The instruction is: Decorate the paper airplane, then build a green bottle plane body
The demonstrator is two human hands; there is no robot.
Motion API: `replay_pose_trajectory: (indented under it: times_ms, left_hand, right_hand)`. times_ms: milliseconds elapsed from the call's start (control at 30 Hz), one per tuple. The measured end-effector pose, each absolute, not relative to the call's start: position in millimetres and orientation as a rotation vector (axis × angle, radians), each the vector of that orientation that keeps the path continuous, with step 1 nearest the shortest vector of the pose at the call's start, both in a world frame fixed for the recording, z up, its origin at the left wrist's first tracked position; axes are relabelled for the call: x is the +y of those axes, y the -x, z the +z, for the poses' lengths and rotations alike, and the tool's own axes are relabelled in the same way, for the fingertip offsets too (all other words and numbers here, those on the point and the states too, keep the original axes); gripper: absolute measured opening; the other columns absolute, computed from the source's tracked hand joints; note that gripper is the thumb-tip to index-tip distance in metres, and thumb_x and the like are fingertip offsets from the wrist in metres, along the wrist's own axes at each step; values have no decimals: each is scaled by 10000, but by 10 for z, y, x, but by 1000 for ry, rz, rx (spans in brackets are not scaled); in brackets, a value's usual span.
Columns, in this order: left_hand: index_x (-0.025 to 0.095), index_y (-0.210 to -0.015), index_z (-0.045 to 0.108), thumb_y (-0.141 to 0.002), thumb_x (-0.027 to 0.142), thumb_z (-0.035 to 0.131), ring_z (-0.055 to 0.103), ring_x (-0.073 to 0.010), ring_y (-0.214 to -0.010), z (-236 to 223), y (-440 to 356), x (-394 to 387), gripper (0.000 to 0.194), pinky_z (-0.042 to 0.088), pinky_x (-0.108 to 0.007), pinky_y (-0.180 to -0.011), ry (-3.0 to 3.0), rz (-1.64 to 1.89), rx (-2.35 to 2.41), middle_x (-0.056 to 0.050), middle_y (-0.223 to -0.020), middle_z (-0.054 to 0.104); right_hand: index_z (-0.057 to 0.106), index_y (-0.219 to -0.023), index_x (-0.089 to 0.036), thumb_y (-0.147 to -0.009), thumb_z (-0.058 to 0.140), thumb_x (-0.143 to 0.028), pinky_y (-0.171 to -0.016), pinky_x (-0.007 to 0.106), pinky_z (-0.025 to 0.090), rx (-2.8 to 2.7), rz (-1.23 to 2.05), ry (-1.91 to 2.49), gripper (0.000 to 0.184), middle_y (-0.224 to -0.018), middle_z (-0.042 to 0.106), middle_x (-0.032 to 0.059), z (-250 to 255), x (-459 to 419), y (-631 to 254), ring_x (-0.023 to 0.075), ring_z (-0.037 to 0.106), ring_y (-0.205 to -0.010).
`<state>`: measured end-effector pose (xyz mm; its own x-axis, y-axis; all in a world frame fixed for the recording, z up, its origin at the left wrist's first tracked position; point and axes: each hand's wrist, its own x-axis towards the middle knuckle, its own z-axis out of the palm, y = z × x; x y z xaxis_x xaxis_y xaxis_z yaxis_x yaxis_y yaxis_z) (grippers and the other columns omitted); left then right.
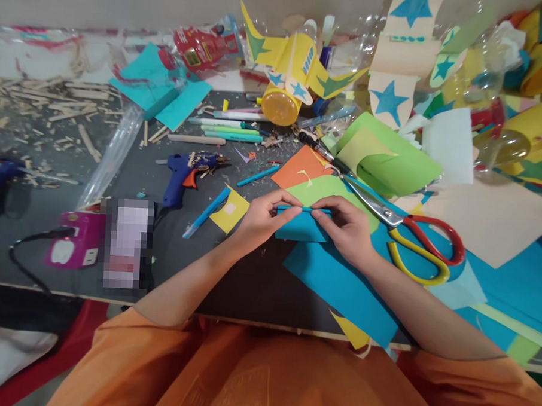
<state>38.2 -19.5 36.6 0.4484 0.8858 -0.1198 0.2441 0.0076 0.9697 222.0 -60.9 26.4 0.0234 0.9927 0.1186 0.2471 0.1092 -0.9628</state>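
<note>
My left hand (264,217) and my right hand (348,227) both pinch a small piece of blue paper (301,225) along its folded top edge, at the middle of the dark table. Fingertips of each hand press the fold from either end. The piece lies over a larger blue sheet (339,284) and next to a light green sheet (320,190). Big scissors with red and yellow handles (413,236) lie just right of my right hand.
A blue glue gun (185,175) lies to the left, with a yellow paper scrap (229,213) and pens (224,129) nearby. A yellow paper-and-bottle plane (290,72) stands at the back. Coloured paper piles fill the right side; wooden sticks (54,110) litter the far left.
</note>
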Motion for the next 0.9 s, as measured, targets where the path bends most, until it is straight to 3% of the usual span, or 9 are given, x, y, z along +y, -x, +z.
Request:
replay_pose_trajectory:
  times_ms: [233, 400, 567, 900]
  left_hand:
    - [193, -824, 707, -802, 426, 674, 617, -150, -684, 390, -377, -150, 236, 452, -264, -581, -1519, 715, 1031, -40, -853, 736]
    - [198, -896, 689, -804, 404, 659, 621, -150, -765, 385, -374, -159, 228, 451, -245, -623, -1571, 709, 1060, -38, -914, 725]
    - [204, -985, 681, -884, 496, 581, 619, -136, -712, 345, -355, -167, 325, 449, -244, -605, -1590, 668, 1042, -28, -925, 709]
    - [209, -887, 650, -914, 518, 553, 650, -161, -792, 374, -356, -164, 325, 466, -246, -634, -1570, 666, 974, -18, -876, 694]
  right_hand:
    - [659, -834, -231, -881, 625, -307, -717, 322, 561, -1535, 881, 1258, 95, -802, 703, 37, 249, -625, -2200, 172, 669, -752]
    - [664, -925, -235, -902, 610, -399, -718, 322, 562, -1485, 900, 1319, 175, -877, 712, 52, 233, -638, -2187, 177, 675, -789]
    - [670, -926, -238, -902, 613, -394, -719, 324, 569, -1478, 890, 1312, 168, -884, 729, 54, 210, -639, -2188, 180, 687, -790]
    - [719, -963, -232, -913, 616, -357, -703, 318, 554, -1493, 922, 1291, 170, -881, 743, 53, 243, -632, -2219, 188, 696, -803]
